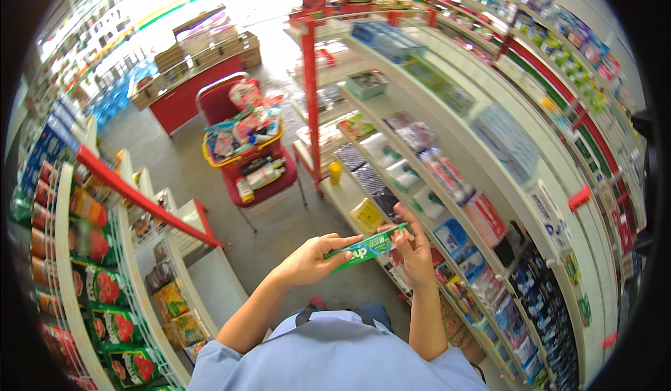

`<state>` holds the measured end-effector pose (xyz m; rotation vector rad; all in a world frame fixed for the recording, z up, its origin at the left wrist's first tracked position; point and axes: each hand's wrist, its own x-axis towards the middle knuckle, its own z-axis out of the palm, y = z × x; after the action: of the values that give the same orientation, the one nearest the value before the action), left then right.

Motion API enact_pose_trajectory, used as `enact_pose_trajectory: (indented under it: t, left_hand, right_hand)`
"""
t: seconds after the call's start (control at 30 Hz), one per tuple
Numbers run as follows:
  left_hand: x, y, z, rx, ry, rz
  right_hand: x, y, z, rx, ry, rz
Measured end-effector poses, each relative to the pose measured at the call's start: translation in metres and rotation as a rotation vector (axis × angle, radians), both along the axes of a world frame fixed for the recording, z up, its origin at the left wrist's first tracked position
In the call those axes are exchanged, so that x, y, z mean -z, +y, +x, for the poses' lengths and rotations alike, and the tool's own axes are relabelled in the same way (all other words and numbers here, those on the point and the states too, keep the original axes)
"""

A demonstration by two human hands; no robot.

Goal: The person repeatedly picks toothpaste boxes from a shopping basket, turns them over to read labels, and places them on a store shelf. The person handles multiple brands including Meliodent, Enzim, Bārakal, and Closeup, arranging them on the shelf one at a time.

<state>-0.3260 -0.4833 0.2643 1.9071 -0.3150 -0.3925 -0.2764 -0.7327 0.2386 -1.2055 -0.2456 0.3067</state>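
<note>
A long green carton (361,252), printed like a toothpaste box, is held in front of my chest between both hands. My left hand (312,260) grips its left end, with the thumb and fingers on either side. At the other end, my right hand (411,249) has its fingertips and thumb on the carton's narrow end, the index finger raised. Beyond my hands, a red basket with a yellow rim (244,156), heaped with packaged goods, rests on a red-seated metal chair (270,191). Several bottles lie on the seat beside the basket.
Shelving (472,207) with packaged goods runs along my right, with a red upright (311,102) at its end. More shelves with green pouches (112,328) stand at my left. Behind the chair is a red counter (191,97) with cardboard boxes (246,50). Concrete floor (278,244) lies between the shelves.
</note>
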Motion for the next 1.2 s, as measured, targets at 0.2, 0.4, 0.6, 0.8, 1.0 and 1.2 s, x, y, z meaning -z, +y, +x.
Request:
enact_pose_trajectory:
  t: [0.2,0.4,0.6,0.8,1.0,1.2]
  left_hand:
    - [-0.019,-0.105,0.015,0.055,0.146,-0.477]
    - [-0.027,-0.265,0.023,0.184,0.331,-0.77]
    - [-0.051,-0.426,0.006,0.361,0.16,-0.597]
    - [-0.079,-0.532,-0.001,0.436,-0.382,-0.277]
    - [-0.112,-0.613,0.015,0.503,-0.652,-0.199]
    - [-0.121,-0.684,0.037,0.552,-0.685,-0.076]
  right_hand:
    - [-0.014,-0.129,-0.063,0.253,-0.009,-0.103]
    - [-0.047,-0.28,-0.154,0.571,0.009,-0.121]
    - [-0.081,-0.411,-0.221,0.888,-0.074,-0.229]
    - [-0.104,-0.506,-0.247,0.996,-0.242,-0.267]
    - [-0.129,-0.586,-0.24,1.095,-0.369,-0.462]
    - [-0.131,-0.649,-0.217,1.205,-0.422,-0.821]
